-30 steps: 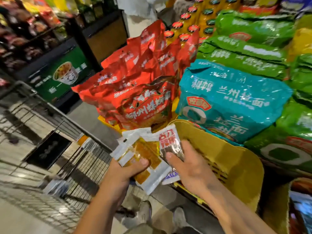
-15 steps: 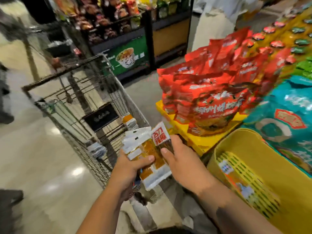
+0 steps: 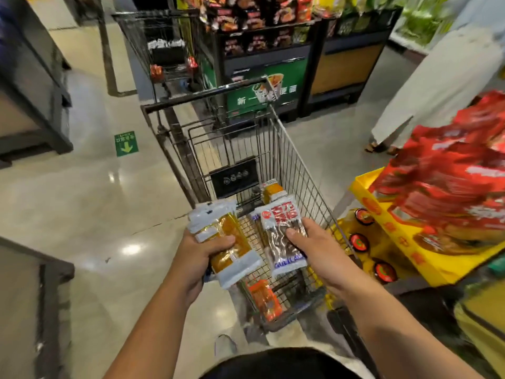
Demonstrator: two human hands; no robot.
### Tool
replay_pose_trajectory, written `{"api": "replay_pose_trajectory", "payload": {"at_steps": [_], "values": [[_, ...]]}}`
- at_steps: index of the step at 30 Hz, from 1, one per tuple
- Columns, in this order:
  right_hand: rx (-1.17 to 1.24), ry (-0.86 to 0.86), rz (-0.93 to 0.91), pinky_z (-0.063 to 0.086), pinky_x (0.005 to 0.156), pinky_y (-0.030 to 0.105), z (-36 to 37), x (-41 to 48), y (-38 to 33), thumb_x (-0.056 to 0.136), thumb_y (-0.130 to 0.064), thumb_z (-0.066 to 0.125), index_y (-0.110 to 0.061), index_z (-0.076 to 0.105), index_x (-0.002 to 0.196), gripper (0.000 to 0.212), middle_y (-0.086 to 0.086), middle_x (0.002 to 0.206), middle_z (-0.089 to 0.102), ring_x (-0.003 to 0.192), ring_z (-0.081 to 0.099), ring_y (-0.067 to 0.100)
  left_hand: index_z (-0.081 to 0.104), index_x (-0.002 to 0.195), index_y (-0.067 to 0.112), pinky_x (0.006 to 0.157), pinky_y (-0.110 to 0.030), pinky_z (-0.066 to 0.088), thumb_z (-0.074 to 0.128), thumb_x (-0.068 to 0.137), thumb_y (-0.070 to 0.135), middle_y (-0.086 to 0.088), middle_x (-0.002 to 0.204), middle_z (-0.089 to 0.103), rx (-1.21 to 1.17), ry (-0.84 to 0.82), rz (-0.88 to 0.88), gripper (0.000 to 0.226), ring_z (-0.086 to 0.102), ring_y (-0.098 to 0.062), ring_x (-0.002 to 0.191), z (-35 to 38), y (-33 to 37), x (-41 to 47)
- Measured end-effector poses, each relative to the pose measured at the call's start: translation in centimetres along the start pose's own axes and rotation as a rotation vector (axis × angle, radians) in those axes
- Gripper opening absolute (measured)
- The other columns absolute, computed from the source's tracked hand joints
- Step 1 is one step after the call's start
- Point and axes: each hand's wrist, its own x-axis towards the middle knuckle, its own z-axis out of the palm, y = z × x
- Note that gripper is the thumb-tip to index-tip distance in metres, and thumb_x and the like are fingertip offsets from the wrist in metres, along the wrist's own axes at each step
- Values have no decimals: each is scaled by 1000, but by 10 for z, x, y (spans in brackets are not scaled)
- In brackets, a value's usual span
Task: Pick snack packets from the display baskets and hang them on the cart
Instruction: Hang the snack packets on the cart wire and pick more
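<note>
My left hand (image 3: pixel 198 248) grips a stack of white-and-amber snack packets (image 3: pixel 226 242), thumb across the top one. A single clear packet with a white top, red lettering and dark contents (image 3: pixel 281 236) is held by my right hand (image 3: pixel 314 244), thumb on its face. Both hands hover over the near end of the wire shopping cart (image 3: pixel 289 165), the two bundles apart. Inside the cart an orange packet (image 3: pixel 263 298) lies low near me and an amber one (image 3: pixel 273 191) hangs farther in by a black plate.
A yellow display tray (image 3: pixel 396 236) piled with red bags (image 3: pixel 448 187) juts in at right, round red-lidded tubs beneath it. A person in a pale garment (image 3: pixel 437 86) stands at far right. A second cart (image 3: pixel 161 45) and dark shelving stand ahead. Dark fixtures line the left.
My view swung left from the baskets to the cart. My right hand drew the dark packet off the stack, so the hands now hold separate bundles over the cart.
</note>
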Motion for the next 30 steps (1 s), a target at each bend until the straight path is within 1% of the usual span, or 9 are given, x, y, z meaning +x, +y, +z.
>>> {"api": "replay_pose_trajectory", "payload": {"at_steps": [4, 6, 9, 13, 18, 23, 25, 28, 30], "values": [[-5, 25, 117, 46, 106, 49, 24, 16, -3, 101, -37, 57, -36, 68, 110, 14, -14, 110, 75, 107, 70, 12, 64, 123, 23, 81, -45, 59, 74, 82, -6, -9, 113, 76, -80, 110, -37, 52, 74, -33, 99, -46, -6, 31], [-17, 36, 158, 46, 107, 53, 26, 31, 1, 97, -42, 58, -36, 66, 113, 19, -10, 112, 75, 109, 70, 16, 64, 127, 20, 75, -41, 61, 72, 84, -6, -9, 113, 76, -106, 151, -44, 52, 75, -30, 97, -59, -12, 49], [-45, 47, 188, 49, 104, 52, 22, 58, 7, 101, -35, 55, -30, 65, 117, 20, -5, 111, 76, 106, 71, 18, 66, 124, 19, 64, -35, 62, 72, 87, -4, -4, 107, 78, -124, 225, -59, 44, 76, -24, 89, -66, -21, 72], [-44, 63, 305, 58, 89, 46, 21, 99, 30, 103, -21, 53, -24, 63, 112, 14, 1, 100, 77, 93, 74, 22, 68, 117, 23, 76, -38, 58, 74, 86, -2, -6, 110, 76, -125, 290, -103, 41, 75, -24, 92, -71, -33, 105], [-69, -26, 394, 51, 99, 46, 20, 157, 69, 102, -21, 56, -29, 64, 116, 18, -5, 110, 75, 105, 69, 16, 67, 121, 21, 80, -42, 60, 76, 83, -2, -6, 109, 76, -75, 378, -101, 45, 73, -27, 98, -67, -40, 157], [-87, -74, 464, 54, 97, 51, 19, 227, 108, 100, -23, 59, -30, 66, 110, 14, -5, 102, 77, 98, 73, 18, 62, 127, 20, 78, -37, 60, 81, 79, 0, -4, 115, 74, -48, 463, -96, 56, 73, -22, 100, -58, -52, 217], [-82, -99, 473, 55, 95, 52, 21, 260, 126, 99, -22, 60, -36, 64, 109, 17, -4, 103, 77, 99, 73, 20, 57, 127, 26, 79, -38, 60, 85, 75, 2, 0, 117, 72, 15, 526, -70, 64, 72, -16, 100, -53, -61, 232], [-70, -180, 467, 54, 96, 51, 29, 305, 147, 97, -21, 63, -35, 65, 111, 20, -4, 105, 77, 101, 72, 20, 49, 105, 45, 85, -39, 58, 91, 69, 11, 5, 118, 63, 173, 643, 15, 65, 67, -5, 94, -47, -71, 239], [-75, -224, 441, 50, 100, 45, 40, 334, 163, 97, -20, 65, -32, 66, 115, 21, -7, 108, 76, 105, 70, 16, 48, 103, 47, 79, -39, 59, 89, 71, 11, 14, 106, 69, 139, 664, 19, 63, 69, -2, 89, -47, -78, 240]]}}
